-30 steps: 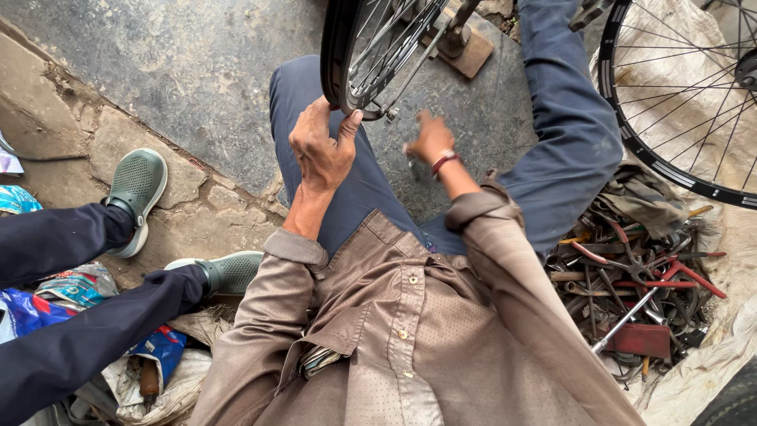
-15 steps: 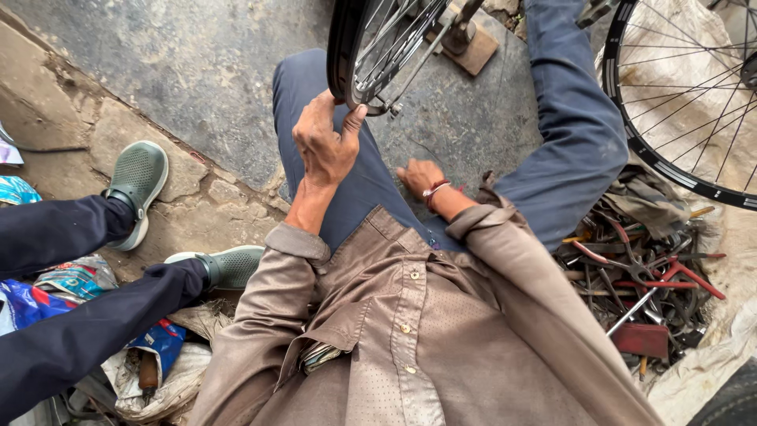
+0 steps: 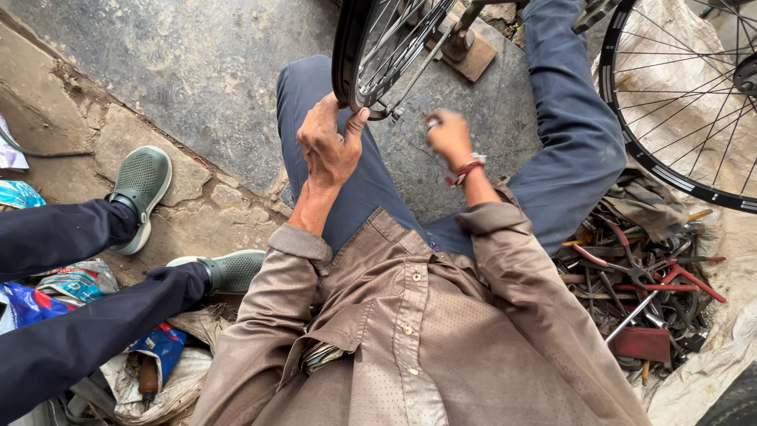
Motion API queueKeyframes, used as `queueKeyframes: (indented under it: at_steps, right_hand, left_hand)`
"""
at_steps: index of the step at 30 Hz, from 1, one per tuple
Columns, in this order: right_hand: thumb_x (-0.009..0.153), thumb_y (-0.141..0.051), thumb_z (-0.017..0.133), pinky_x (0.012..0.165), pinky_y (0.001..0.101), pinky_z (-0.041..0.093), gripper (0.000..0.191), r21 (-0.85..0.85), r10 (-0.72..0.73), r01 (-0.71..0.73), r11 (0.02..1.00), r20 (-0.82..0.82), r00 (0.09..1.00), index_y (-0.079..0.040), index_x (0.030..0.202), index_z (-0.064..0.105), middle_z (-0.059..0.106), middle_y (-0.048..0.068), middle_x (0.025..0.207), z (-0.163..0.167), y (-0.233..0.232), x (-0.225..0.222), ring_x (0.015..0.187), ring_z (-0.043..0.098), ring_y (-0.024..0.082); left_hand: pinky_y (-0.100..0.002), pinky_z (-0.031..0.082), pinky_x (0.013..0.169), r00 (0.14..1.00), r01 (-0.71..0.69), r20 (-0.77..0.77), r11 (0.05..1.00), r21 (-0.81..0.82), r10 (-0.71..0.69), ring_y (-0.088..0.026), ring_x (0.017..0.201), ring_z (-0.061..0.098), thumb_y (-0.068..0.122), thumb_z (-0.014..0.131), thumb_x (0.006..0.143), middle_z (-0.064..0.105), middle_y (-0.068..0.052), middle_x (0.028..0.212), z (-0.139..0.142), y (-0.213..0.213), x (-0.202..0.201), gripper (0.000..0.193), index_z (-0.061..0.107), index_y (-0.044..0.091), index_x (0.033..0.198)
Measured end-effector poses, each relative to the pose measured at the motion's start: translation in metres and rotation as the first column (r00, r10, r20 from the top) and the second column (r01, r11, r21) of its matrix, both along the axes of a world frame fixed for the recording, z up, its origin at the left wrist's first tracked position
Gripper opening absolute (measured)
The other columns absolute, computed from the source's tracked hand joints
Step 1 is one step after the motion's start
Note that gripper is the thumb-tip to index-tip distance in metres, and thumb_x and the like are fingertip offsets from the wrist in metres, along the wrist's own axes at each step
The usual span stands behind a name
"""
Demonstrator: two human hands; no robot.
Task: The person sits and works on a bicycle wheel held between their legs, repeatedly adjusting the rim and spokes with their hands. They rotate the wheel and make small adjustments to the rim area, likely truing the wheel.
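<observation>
Floor (image 3: 197, 71): grey concrete with a cracked stone edge at the left.
Spare wheel (image 3: 678, 102): spoked, black rim, lying at the upper right, apart from both hands.
Wheel (image 3: 371, 47): black tyre and spokes, standing upright between the person's knees, over the floor.
Tools (image 3: 639, 276): a heap of rusty metal and red-handled pieces by the right leg.
Shoes (image 3: 142, 189): two green clogs at the left — another person's, with dark trouser legs.
Left hand (image 3: 330, 146): fingers curled over the tyre's lower edge, thumb on the rim side.
Right hand (image 3: 449, 136): blurred, closed around something small just beside the spokes — cannot tell what; red band on the wrist.
</observation>
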State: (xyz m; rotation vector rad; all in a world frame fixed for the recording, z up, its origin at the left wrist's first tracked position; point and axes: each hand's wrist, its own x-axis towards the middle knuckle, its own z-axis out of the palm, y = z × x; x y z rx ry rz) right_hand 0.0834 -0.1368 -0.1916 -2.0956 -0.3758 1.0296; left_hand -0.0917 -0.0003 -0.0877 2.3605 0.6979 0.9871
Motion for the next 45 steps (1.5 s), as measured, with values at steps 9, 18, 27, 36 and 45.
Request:
queueKeyframes:
  at_steps: [9,18,27,36,45]
  right_hand:
    - [0.102,-0.005,0.055,0.064,0.0260,0.057,0.032,0.494,-0.255,0.392,0.776,-0.323,0.911,-0.006,0.133,0.061,0.069,0.005,0.105,0.039,0.002,0.028,0.084,0.073,0.012]
    - [0.096,0.000,0.060,0.059,0.0217,0.051,0.032,0.479,-0.098,0.156,0.864,-0.143,0.985,-0.002,0.128,0.062,0.077,0.004,0.101,0.052,0.053,0.023,0.080,0.075,0.012]
    - [0.093,0.005,0.062,0.059,0.0203,0.048,0.037,0.553,0.067,0.082,0.829,-0.245,0.967,0.001,0.130,0.062,0.076,0.004,0.099,0.044,0.065,0.026,0.080,0.074,0.010]
    - [0.090,0.003,0.072,0.060,0.0199,0.052,0.036,0.550,0.093,0.045,0.834,-0.221,0.971,0.001,0.125,0.063,0.076,0.004,0.096,0.062,0.066,0.025,0.082,0.074,0.009]
    - [0.088,0.008,0.072,0.083,0.0228,0.059,0.035,0.605,0.185,-0.119,0.787,-0.048,0.982,0.001,0.122,0.067,0.074,0.005,0.104,0.058,0.070,0.025,0.093,0.069,0.010]
  left_hand:
    - [-0.037,0.057,0.075,1.000,-0.012,-0.027,1.000,-0.002,0.012,-0.024,0.087,0.074,0.031,0.075,0.099,0.076,-0.006,0.093,-0.001,0.000,0.000,0.031,0.067,0.005,0.114]
    - [-0.037,0.059,0.078,1.000,-0.012,-0.007,1.000,-0.023,0.012,-0.024,0.090,0.075,0.028,0.076,0.099,0.076,-0.006,0.096,0.004,-0.001,0.001,0.029,0.067,0.006,0.116]
    - [-0.038,0.058,0.081,1.000,-0.014,-0.003,0.999,-0.036,0.014,-0.026,0.094,0.075,0.029,0.075,0.099,0.076,-0.008,0.099,0.006,-0.003,0.000,0.031,0.067,0.005,0.118]
    - [-0.037,0.059,0.080,1.000,0.000,0.016,0.999,-0.037,0.000,-0.025,0.094,0.075,0.030,0.074,0.100,0.075,-0.008,0.098,0.002,-0.001,0.001,0.032,0.067,0.005,0.118]
    - [-0.038,0.059,0.080,1.000,0.001,0.032,1.000,-0.025,0.000,-0.025,0.094,0.075,0.029,0.075,0.100,0.075,-0.008,0.100,0.003,-0.002,0.001,0.030,0.067,0.005,0.117]
